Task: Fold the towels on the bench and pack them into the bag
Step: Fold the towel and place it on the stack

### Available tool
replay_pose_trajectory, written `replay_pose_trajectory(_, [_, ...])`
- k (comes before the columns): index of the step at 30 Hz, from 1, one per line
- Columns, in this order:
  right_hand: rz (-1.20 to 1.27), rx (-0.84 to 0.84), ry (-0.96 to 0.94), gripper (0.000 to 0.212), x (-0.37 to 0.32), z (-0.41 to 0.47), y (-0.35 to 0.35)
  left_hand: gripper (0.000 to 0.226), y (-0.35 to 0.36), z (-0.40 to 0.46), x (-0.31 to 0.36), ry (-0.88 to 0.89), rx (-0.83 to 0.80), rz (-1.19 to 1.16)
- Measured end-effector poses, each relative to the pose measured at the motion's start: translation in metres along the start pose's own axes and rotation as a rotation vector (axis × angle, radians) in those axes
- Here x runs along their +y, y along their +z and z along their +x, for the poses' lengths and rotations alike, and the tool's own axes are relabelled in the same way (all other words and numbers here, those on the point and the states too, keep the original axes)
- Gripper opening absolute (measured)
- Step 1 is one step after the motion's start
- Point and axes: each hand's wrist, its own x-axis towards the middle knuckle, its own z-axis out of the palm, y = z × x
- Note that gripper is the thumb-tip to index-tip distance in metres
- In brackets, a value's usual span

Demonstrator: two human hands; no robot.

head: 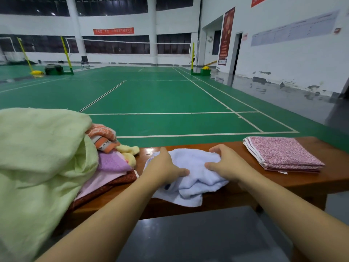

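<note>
Blue towel [190, 173] w/ both hands gripping

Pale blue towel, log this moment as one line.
step: folding | pale blue towel: bunched on bench | left hand, right hand: gripping it | pink towel: folded | bag: unseen

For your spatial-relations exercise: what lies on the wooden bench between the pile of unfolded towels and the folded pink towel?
In the head view, a crumpled pale blue towel, gripped by both hands.

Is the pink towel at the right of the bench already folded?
Folded: the pink towel lies as a neat flat stack of layers.
</note>
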Motion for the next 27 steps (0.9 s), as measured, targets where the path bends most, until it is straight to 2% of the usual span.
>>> replay_pose_trajectory(3, [0.148,0.086,-0.024,0.047,-0.007,0.004,-0.002,0.095,-0.016,0.005,0.001,-0.032,-0.005,-0.319])
replay_pose_trajectory(5, [0.429,0.085,0.012,0.043,-0.018,0.001,-0.001,0.094,-0.037,0.011,-0.002,-0.051,0.03,-0.486])
replay_pose_trajectory(7, [0.618,-0.006,0.074,0.046,-0.028,-0.008,0.001,0.093,-0.061,0.012,-0.01,-0.043,-0.006,-0.456])
replay_pose_trajectory(8, [0.515,-0.083,0.078,0.048,-0.032,-0.014,0.0,0.091,-0.069,0.01,-0.016,-0.046,-0.066,-0.329])
replay_pose_trajectory(10, [-0.014,-0.233,0.038,0.054,-0.032,-0.022,-0.003,0.09,-0.075,0.005,-0.028,-0.091,-0.188,0.082])
replay_pose_trajectory(11, [-0.268,-0.214,0.0,0.054,-0.03,-0.021,-0.004,0.088,-0.073,0.003,-0.032,-0.102,-0.207,0.26])
replay_pose_trajectory(12, [-0.414,-0.128,-0.028,0.053,-0.028,-0.018,-0.005,0.083,-0.069,0.001,-0.034,-0.088,-0.174,0.36])
replay_pose_trajectory(14, [-0.387,0.102,-0.134,0.046,-0.028,-0.011,-0.003,0.069,-0.057,-0.001,-0.029,-0.02,0.008,0.389])
replay_pose_trajectory(15, [-0.292,0.172,-0.274,0.041,-0.028,-0.009,0.001,0.063,-0.046,0.0,-0.027,0.039,0.114,0.353])
replay_pose_trajectory(16, [-0.196,0.165,-0.428,0.038,-0.027,-0.006,0.008,0.06,-0.035,0.0,-0.024,0.118,0.177,0.308])
replay_pose_trajectory(18, [-0.172,-0.046,-0.634,0.041,-0.022,-0.003,0.028,0.067,-0.005,-0.001,-0.022,0.258,0.087,0.319])
replay_pose_trajectory(20, [-0.278,-0.283,-0.603,0.048,-0.009,-0.005,0.047,0.066,0.022,-0.003,-0.028,0.236,-0.07,0.37])
replay_pose_trajectory(21, [-0.318,-0.333,-0.56,0.051,-0.004,-0.005,0.05,0.061,0.031,-0.003,-0.032,0.195,-0.097,0.368])
replay_pose_trajectory(24, [-0.367,-0.339,-0.516,0.052,0.0,-0.007,0.05,0.058,0.035,-0.005,-0.036,0.197,-0.074,0.357])
replay_pose_trajectory(27, [-0.477,-0.27,-0.47,0.051,-0.01,-0.01,0.046,0.054,0.027,0.003,-0.041,0.315,-0.007,0.29])
